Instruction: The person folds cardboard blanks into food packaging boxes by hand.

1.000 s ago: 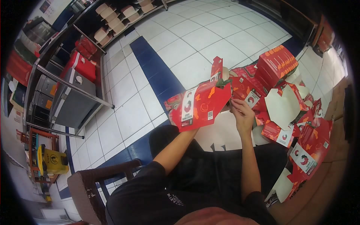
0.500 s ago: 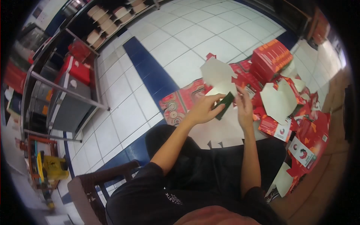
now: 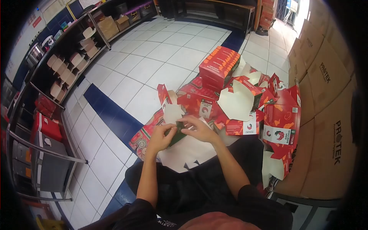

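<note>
A dark green flap [image 3: 175, 138] of what looks like card stands between my hands, above a pale unfolded carton sheet [image 3: 188, 156] on my lap. My left hand [image 3: 161, 137] is closed on the flap's left edge with thumb and fingers. At the upper right edge, my right hand [image 3: 200, 129] has its fingers bent and closed round the flap; their exact contact is partly hidden. Just beyond the fingers, a red carton with a pale inside [image 3: 172, 112] stands part-open.
A red box [image 3: 218, 69] sits behind a pile of red folded cartons [image 3: 281, 122] on a patterned cloth [image 3: 141, 138]. Brown cardboard boxes [image 3: 324, 99] are stacked at right. A metal-framed rack [image 3: 50, 147] and shelves with stacked trays [image 3: 63, 71] line the left.
The view has turned right, bringing the brown boxes in. My right hand, previously raised with fingers stretched beside the flap, has come down onto its upper edge. My left hand still holds it.
</note>
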Demonstrator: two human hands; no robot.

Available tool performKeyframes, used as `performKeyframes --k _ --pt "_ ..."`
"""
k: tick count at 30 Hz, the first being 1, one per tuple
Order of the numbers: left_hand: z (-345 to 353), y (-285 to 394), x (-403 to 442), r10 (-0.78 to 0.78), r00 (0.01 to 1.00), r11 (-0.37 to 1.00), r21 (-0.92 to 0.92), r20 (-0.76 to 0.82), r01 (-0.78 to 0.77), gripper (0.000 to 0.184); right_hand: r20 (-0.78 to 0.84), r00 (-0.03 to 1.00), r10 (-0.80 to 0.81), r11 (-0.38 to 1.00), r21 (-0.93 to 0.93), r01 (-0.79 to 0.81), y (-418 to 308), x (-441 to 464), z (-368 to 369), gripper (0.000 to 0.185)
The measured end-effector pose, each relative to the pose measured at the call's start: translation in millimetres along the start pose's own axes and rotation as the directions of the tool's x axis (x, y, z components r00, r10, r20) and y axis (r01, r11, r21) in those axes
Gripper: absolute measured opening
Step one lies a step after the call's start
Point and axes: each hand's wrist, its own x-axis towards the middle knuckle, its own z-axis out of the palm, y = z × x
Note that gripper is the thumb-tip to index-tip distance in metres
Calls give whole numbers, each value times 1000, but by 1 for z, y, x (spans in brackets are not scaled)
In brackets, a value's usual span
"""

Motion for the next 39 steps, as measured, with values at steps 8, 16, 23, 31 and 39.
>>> performKeyframes --k 8,16,23,31,39 --pt "-3 3 1 -166 983 982 -110 -81 156 19 139 988 65 997 -46 -59 -4 2 -1 45" --pt "-4 14 1 -187 982 978 -101 -17 184 20 -101 993 57 997 48 -52 20 5 19 37" --pt "-1 0 0 -91 986 996 -5 -142 91 19 -296 954 -55 994 -104 26 -3 4 36 33" --pt "-6 3 -1 -94 986 995 -58 -139 87 17 -157 985 -77 996 24 82 8 4 34 29" --pt "-9 5 -4 -97 989 990 -117 -111 84 13 -44 990 131 940 323 -110 18 4 30 29"
